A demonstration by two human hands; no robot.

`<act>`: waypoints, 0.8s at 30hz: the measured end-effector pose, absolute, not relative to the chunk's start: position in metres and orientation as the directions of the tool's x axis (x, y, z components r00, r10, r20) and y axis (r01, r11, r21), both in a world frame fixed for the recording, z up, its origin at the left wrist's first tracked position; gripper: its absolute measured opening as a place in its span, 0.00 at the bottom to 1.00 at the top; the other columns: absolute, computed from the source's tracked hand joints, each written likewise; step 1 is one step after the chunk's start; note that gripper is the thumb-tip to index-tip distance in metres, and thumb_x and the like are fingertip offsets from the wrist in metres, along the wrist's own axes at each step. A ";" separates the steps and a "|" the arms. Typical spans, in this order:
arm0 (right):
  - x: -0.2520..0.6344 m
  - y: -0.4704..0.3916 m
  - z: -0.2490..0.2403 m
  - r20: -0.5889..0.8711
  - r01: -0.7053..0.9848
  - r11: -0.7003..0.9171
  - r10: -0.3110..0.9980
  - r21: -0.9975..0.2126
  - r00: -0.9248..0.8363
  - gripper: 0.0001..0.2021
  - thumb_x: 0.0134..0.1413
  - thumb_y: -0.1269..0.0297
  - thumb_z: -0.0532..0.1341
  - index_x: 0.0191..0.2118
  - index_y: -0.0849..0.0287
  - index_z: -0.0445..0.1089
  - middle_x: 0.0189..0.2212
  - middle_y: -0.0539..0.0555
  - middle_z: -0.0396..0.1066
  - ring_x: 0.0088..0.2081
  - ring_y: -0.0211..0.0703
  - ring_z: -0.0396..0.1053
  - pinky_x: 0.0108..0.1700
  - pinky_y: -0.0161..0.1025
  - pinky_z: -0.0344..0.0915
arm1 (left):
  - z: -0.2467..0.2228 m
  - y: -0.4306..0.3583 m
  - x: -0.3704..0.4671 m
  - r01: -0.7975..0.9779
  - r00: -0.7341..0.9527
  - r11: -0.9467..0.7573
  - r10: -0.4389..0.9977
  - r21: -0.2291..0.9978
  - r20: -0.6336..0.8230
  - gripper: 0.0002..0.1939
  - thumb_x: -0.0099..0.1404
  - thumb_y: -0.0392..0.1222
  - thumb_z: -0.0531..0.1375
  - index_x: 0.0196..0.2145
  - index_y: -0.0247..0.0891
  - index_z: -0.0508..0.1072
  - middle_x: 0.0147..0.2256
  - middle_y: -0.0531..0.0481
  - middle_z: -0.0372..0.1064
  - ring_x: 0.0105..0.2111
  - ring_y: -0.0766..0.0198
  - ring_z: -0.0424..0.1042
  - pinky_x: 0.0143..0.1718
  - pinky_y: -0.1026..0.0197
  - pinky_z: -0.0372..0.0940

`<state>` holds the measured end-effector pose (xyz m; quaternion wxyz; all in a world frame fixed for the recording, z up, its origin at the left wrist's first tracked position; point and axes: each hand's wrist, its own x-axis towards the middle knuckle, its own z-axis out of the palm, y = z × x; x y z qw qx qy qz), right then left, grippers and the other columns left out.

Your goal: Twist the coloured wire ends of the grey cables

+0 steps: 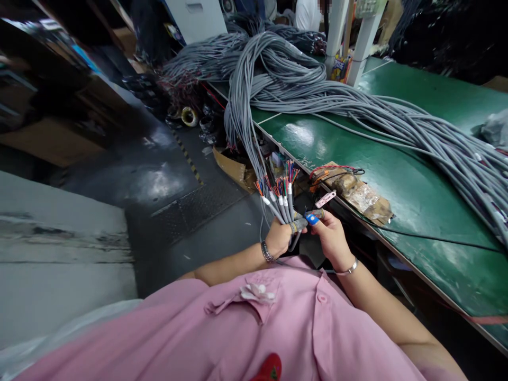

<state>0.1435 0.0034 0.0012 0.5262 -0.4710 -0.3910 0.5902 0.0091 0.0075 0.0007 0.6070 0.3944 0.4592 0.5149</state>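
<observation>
My left hand [279, 238], with a metal watch at its wrist, is closed around a bundle of grey cables [282, 212]. Their ends point up and away from me, with white bands and fanned-out coloured wires [291, 173]. Close beside it, my right hand [332, 239] pinches with thumb and forefinger at the bundle's right side. Blue tape wraps the right thumb, and greyish covers sit on some fingers of both hands. What lies in the right pinch is too small and partly hidden; a dark tip shows just above it.
A green table [428, 206] runs along my right, bearing a long heap of grey cables [357, 100]. At its near edge are a tape-wrapped cardboard piece [363, 197] and a pink tag-like item [325, 199]. A cardboard box [234, 168] stands on the floor, and a white cabinet [67, 238] at left.
</observation>
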 end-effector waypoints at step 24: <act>0.160 0.001 0.008 -0.161 -0.204 -0.186 0.978 -0.961 -0.131 0.15 0.46 0.54 0.67 0.38 0.56 0.72 0.29 0.49 0.72 0.28 0.37 0.65 0.29 0.34 0.62 | 0.004 0.009 0.007 -0.156 0.114 0.140 0.986 0.978 -0.123 0.13 0.52 0.45 0.66 0.19 0.34 0.71 0.18 0.51 0.67 0.21 0.69 0.65 0.27 0.64 0.59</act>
